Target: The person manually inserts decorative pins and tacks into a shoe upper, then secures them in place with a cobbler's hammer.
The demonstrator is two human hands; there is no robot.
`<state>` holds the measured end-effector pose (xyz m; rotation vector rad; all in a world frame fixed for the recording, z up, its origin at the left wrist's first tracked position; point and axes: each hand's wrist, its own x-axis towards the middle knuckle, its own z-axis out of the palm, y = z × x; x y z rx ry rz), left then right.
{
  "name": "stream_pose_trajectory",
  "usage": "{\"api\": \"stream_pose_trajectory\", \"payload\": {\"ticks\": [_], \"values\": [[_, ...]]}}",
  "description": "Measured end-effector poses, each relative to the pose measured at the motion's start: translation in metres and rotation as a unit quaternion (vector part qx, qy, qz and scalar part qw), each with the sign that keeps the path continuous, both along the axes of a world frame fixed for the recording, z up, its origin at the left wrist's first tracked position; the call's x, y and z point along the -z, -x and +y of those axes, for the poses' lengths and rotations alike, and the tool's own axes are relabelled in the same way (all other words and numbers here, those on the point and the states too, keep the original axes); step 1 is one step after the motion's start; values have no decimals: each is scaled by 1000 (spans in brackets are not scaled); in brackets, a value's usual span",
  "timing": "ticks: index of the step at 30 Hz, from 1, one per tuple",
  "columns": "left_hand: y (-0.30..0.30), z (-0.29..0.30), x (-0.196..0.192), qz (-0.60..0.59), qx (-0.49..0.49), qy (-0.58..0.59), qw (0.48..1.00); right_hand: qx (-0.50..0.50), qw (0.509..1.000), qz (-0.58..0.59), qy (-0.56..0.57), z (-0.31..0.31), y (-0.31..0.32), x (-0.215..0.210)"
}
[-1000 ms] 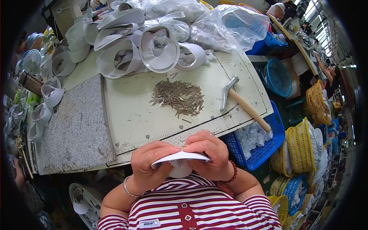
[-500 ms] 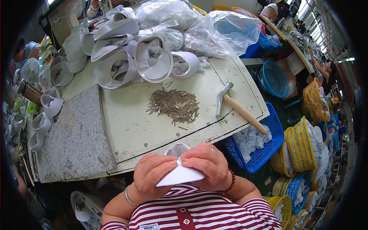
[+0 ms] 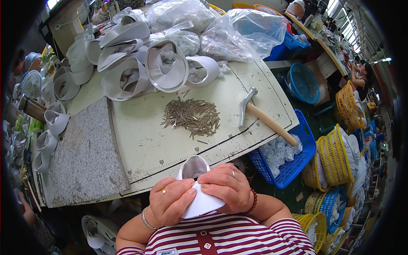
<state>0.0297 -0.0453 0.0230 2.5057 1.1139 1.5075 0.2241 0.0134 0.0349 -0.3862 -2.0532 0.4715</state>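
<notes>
Close to my chest, a white shoe upper (image 3: 202, 205) is held by both hands at the near edge of the table. My left hand (image 3: 170, 202) grips its left side, the fingertips pressed near the middle seam. My right hand (image 3: 229, 187) closes over the right side, its fingertips almost meeting those of the left. Beyond the fingers, the upper's rounded grey-lined opening faces up. Past it on the table lie a heap of small thin brownish metal strips (image 3: 191, 117) and a hammer (image 3: 272, 125) with a wooden handle, both untouched.
A rough grey stone slab (image 3: 83, 153) covers the table's left, with several white uppers (image 3: 56, 123) along its edge. More uppers (image 3: 123, 80) and clear plastic bags (image 3: 246, 34) crowd the back. A blue basket (image 3: 293, 174) stands right, beside yellow baskets (image 3: 335, 157).
The upper has tilted and risen, so more of its lined opening shows beyond my fingers. My left fingers have shifted along its side; the right hand keeps its grip.
</notes>
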Motion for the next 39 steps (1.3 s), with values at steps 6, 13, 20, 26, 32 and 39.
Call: {"api": "stream_pose_trajectory", "payload": {"ticks": [6,13,20,26,32,39], "values": [[-8,2,-16,-134,-19,144,980,-34,999,-24,28,7,-5,-4],[3,7,-13,-112,-1,153,982,-46,998,-35,34,14,-7,-6],[6,8,-14,-115,32,155,981,-82,995,-24,61,18,-11,-5],[5,9,-25,-96,59,196,974,-87,994,-7,72,16,-13,0],[4,7,-26,-46,41,152,986,-89,992,-18,90,14,-15,-3],[3,4,-23,-36,34,126,991,-83,994,-26,73,7,-18,-7]]}}
